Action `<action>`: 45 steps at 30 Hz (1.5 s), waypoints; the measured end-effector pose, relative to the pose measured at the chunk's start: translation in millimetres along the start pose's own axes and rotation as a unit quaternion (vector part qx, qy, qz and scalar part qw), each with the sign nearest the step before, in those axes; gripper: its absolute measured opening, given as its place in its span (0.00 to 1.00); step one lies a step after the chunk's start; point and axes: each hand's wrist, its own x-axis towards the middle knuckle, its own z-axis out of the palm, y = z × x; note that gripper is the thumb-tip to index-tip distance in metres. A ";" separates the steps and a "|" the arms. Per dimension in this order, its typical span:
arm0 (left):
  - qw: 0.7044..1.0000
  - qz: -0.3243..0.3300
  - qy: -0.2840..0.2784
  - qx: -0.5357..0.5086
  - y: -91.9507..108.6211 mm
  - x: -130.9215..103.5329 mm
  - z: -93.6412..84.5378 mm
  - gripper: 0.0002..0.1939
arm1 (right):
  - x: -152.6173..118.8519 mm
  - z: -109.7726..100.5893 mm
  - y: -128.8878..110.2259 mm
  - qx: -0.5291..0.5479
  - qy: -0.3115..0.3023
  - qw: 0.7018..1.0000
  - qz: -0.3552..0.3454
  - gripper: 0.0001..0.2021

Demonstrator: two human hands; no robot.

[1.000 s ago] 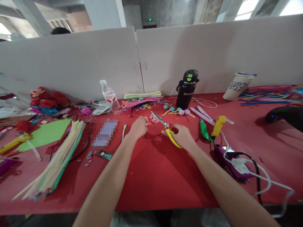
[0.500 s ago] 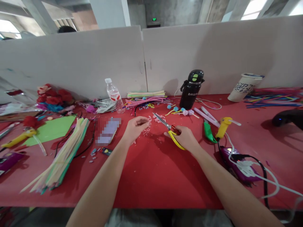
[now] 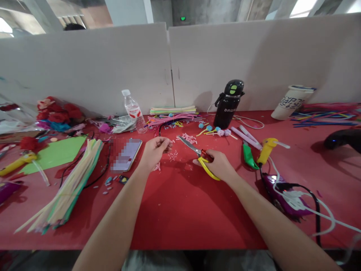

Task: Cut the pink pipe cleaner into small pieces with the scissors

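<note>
My right hand (image 3: 218,163) is wrapped round the red-and-yellow handles of a pair of scissors (image 3: 189,144). Their blades lie close together and point up and left, toward my left hand (image 3: 154,151). Its thumb and fingers are pinched together on what looks like a short bit of pink pipe cleaner, mostly hidden by the fingertips. Behind the blades lies a small heap of cut pink pieces (image 3: 189,138), with tiny pink scraps (image 3: 174,155) strewn between the hands. A few more pink pieces (image 3: 157,166) lie beside my left wrist.
At the left are a bundle of pipe cleaners (image 3: 69,184), a phone (image 3: 127,155) and a yellow glue gun (image 3: 18,163). A water bottle (image 3: 133,111) and black flask (image 3: 228,105) stand behind. To the right are another glue gun (image 3: 266,151), a purple power strip (image 3: 275,188) and cables.
My left hand has drawn back left, away from the scissor tips. Pink pieces beside its wrist now show more. My right hand still holds the scissors; the view has shifted slightly.
</note>
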 end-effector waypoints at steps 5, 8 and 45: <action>0.993 0.038 0.029 0.112 1.1 0.0 0.7 0.17 | -2.1 3.1 -1.4 -0.001 -0.017 1.000 -0.010 0.23; 0.988 0.056 0.024 0.139 1.5 -1.0 1.9 0.16 | -3.4 4.7 -2.2 0.001 -0.024 1.000 -0.020 0.23; 0.973 0.134 0.056 0.179 6.6 -12.6 11.9 0.16 | -3.6 2.5 -2.7 0.004 -0.021 0.999 -0.024 0.25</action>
